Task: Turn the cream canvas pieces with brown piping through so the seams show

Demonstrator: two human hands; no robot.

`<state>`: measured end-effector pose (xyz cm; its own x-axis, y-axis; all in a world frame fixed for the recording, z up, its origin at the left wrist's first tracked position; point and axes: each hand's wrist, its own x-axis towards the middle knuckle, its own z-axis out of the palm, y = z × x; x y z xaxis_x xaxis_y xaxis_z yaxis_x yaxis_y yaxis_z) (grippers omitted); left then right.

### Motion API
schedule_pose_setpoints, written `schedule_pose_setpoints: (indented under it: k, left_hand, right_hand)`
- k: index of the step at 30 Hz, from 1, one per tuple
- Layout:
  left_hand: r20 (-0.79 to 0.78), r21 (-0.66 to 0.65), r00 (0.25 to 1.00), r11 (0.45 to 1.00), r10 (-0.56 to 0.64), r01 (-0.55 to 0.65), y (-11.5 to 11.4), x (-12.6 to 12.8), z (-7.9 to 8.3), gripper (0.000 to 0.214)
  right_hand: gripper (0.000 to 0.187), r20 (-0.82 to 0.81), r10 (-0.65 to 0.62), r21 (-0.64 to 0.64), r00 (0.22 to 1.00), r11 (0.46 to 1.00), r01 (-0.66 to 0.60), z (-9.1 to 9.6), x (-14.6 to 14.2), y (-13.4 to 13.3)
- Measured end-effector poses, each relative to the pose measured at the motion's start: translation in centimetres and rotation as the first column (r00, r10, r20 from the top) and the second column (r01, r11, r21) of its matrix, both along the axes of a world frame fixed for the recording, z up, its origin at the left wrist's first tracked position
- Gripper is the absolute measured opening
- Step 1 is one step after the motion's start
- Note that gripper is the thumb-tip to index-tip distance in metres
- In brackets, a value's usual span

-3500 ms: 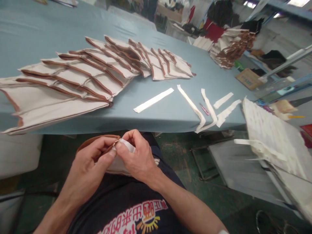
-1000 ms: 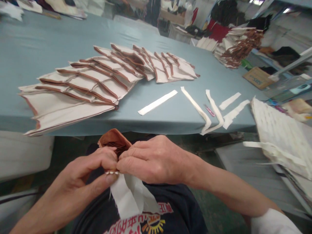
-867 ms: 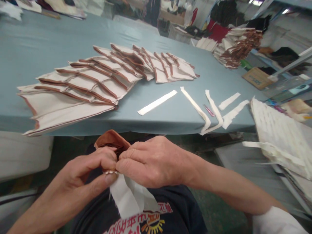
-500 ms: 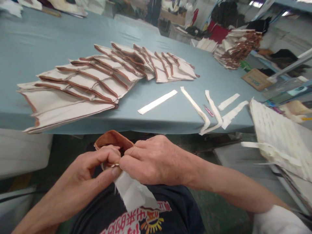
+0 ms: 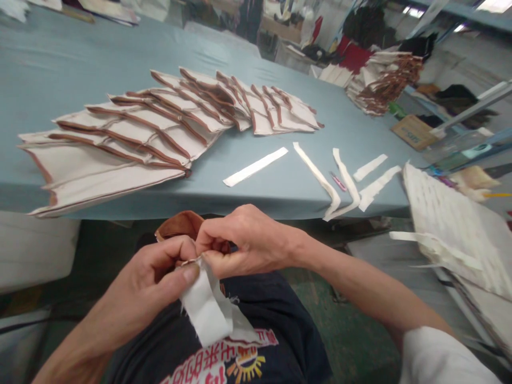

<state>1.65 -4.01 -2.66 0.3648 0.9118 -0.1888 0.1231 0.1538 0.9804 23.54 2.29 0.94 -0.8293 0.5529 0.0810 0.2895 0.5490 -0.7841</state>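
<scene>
Close to my lap I hold a white fabric piece [image 5: 206, 312] with frayed edges, hanging down over my dark apron [image 5: 280, 314]. My left hand [image 5: 160, 272] pinches its top edge between thumb and forefinger. At the same edge, the fingertips of my right hand [image 5: 240, 242] are closed on the cloth, thumb and forefinger meeting. Behind my fingers a brown-trimmed part [image 5: 180, 226] of what looks like the same workpiece curves upward. The rest of it is hidden by my hands.
Overlapping cream fabric pieces with brown edging [image 5: 160, 128] fan across the blue-covered table [image 5: 248, 202]. Right of them lie white fabric strips [image 5: 256, 166] and a small pink tool [image 5: 338, 181]. A bundled stack [image 5: 384, 80] stands at the far right, near a cardboard box [image 5: 414, 132].
My right hand has shifted slightly up and changed its grip, thumb and forefinger now showing. The white fabric has swung left, with more of its folded layers visible.
</scene>
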Motion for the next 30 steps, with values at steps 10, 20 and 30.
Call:
schedule_pose_setpoints:
  k: [10, 20, 30]
  left_hand:
    - [-0.106, 0.023, 0.993, 0.998, 0.057, -0.055, 0.0, -0.2, -0.6, 0.039]
    - [-0.223, 0.177, 0.967, 0.981, 0.124, -0.084, 0.2, 0.3, -0.8, 0.035]
    - [-0.17, -0.019, 0.956, 0.971, -0.238, 0.239, 1.0, -2.6, 0.4, 0.031]
  right_hand:
    - [0.008, -0.016, 0.043, -0.061, 0.999, 0.997, -0.044, 0.4, -0.5, 0.6]
    - [0.006, 0.074, 0.012, -0.152, 0.997, 0.988, 0.0, 0.6, 0.1, 0.2]
    - [0.03, 0.151, -0.044, -0.261, 0.988, 0.962, 0.083, 0.1, -0.4, -0.3]
